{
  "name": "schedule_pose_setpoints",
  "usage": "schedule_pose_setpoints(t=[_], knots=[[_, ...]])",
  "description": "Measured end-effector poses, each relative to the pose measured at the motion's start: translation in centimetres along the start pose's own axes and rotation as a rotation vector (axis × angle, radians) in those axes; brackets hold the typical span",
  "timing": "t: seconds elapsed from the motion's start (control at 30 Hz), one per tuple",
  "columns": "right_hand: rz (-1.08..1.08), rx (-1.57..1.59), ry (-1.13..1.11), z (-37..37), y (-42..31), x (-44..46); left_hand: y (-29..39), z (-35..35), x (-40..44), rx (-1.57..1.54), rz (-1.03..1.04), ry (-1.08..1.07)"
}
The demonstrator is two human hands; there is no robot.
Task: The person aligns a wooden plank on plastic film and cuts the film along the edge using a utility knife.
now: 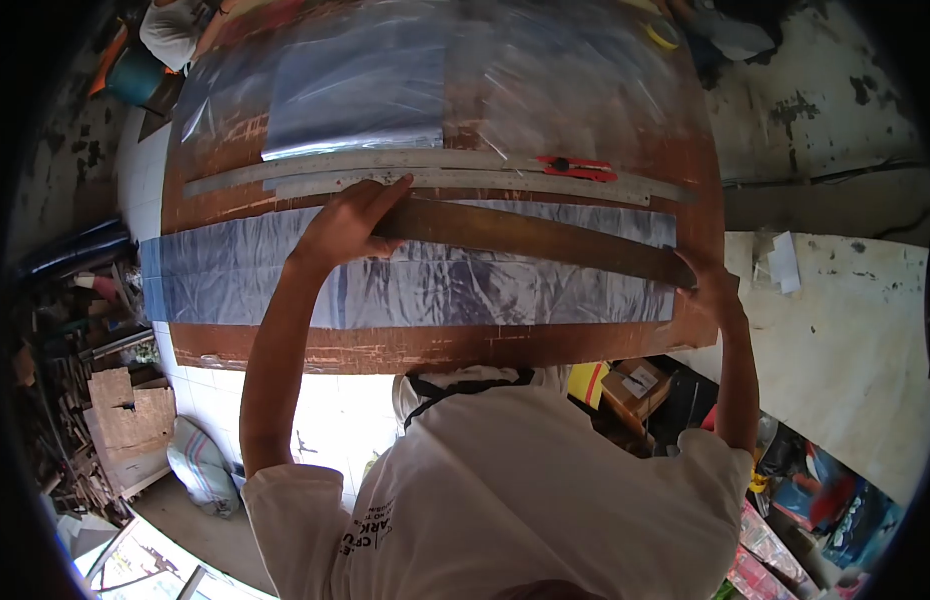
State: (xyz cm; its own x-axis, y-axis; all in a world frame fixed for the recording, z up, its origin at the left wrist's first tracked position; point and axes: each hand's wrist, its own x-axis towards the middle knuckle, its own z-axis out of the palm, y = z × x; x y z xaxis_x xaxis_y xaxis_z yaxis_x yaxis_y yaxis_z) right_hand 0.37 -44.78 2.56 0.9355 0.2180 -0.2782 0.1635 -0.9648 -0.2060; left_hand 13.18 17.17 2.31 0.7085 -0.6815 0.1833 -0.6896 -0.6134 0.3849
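A long, flat brown strip [535, 235] spans between my two hands, slanting down to the right above a blue-grey patterned sheet [245, 270]. My left hand [350, 225] is closed on the strip's left end, thumb below and fingers above. At the other end, my right hand [710, 285] grips the strip near the table's right edge. Its fingers are partly hidden. Beyond the strip lie long metal rulers [435, 183] and a red utility knife [577, 168]. The sheet lies flat along the near side of the brown table [435, 345].
Clear plastic sheeting [575, 80] and a blue-grey sheet [355, 95] cover the table's far half. A yellow tape roll [662, 37] sits at the far right. Scrap wood [130, 410] is piled at left; a pale board [835, 330] stands right. Another person's sleeve [172, 35] shows at top left.
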Motion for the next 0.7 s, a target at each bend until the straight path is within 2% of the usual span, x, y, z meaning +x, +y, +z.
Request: schedule_pose_setpoints(t=[0.03,0.1,0.2,0.33,0.4,0.47,0.6,0.7], knots=[[-0.005,-0.001,-0.003,-0.5,-0.1,0.8,-0.3,-0.2,-0.1,0.022,-0.009,0.013],[-0.072,-0.103,0.138,-1.7,-0.1,3.4,-1.3,-0.8,0.0,0.02,-0.013,0.057],[-0.191,-0.174,0.141,-3.8,-0.5,7.8,-3.7,-0.6,-0.5,0.014,-0.064,0.082],[-0.285,-0.116,0.126,-3.8,-1.0,12.1,-5.7,-0.8,-0.8,0.006,-0.21,0.06],[-0.191,-0.018,0.039,-3.4,-1.0,13.1,-6.1,-0.7,-0.9,-0.028,-0.263,0.032],[-0.194,-0.018,0.03,-3.0,-0.6,13.5,-6.0,-0.6,-1.1,-0.016,-0.278,0.021],[-0.144,-0.034,-0.004,-1.8,0.7,13.6,-6.6,0.2,-1.0,0.02,-0.238,0.027],[-0.093,-0.055,-0.031,-2.9,-1.5,12.7,-7.2,1.2,-1.3,0.059,-0.226,0.06]])
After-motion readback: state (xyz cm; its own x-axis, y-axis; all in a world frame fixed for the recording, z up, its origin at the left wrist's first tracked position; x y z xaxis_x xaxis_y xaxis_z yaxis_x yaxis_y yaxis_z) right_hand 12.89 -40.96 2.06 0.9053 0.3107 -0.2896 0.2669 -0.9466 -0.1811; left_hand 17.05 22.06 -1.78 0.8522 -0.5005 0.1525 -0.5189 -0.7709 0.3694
